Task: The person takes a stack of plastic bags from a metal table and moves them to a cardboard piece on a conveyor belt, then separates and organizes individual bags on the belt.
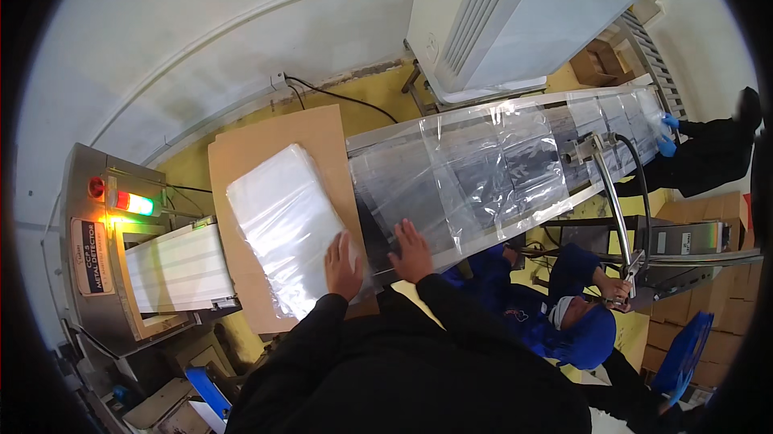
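A stack of clear plastic bags [290, 216] lies on a flat cardboard sheet [232, 156] before me. My left hand [344, 266] rests on the stack's right edge, fingers apart. Just right of the cardboard, my right hand [412, 253] is spread over the near end of a dark conveyor belt [543, 162], by the edge of a clear bag; whether it touches is hard to tell. Several clear plastic bags [477, 174] lie flat along the belt, some overlapping. Neither hand grips anything.
A metal detector [96, 253] with a lit signal lamp and white belt [181, 265] stands left. A metal arm [613, 204] overhangs the conveyor. A co-worker in blue [555, 325] is at the near right; another's gloved hands [667, 135] are at the far end. Cardboard boxes [688, 337] stand right.
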Demonstrator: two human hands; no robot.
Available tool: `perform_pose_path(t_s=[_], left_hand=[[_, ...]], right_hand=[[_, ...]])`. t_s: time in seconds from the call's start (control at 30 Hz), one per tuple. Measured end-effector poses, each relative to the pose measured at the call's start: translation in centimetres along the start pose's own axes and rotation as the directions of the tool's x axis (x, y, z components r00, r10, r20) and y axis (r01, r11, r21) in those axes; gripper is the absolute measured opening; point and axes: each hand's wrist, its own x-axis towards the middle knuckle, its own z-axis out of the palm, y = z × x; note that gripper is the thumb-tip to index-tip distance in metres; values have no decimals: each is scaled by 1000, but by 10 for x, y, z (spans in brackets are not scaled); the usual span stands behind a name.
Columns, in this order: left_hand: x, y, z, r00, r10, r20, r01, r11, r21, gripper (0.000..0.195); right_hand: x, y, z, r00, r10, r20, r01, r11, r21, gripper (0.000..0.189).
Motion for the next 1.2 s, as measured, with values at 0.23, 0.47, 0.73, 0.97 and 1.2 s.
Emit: perform_pose_path(t_s=[0.23, 0.47, 0.73, 0.97, 1.2], left_hand=[[44, 25, 60, 909, -315, 274, 417, 669, -616, 65], [73, 61, 49, 833, -443, 331, 545, 558, -626, 40], [78, 16, 58, 935, -342, -89, 276, 863, -422, 17], [72, -9, 75, 908, -414, -64, 336, 812, -477, 17], [70, -6, 101, 926, -361, -108, 242, 789, -565, 17]], right_hand=[[16, 13, 8, 953, 247, -176, -256, 966, -33, 26], [29, 10, 1, 993, 89, -72, -42, 868, 495, 19], [23, 52, -32, 834, 427, -350, -464, 885, -26, 60], [43, 40, -30, 875, 430, -225, -449, 892, -42, 62], [39, 67, -51, 883, 265, -387, -234, 964, 126, 60]])
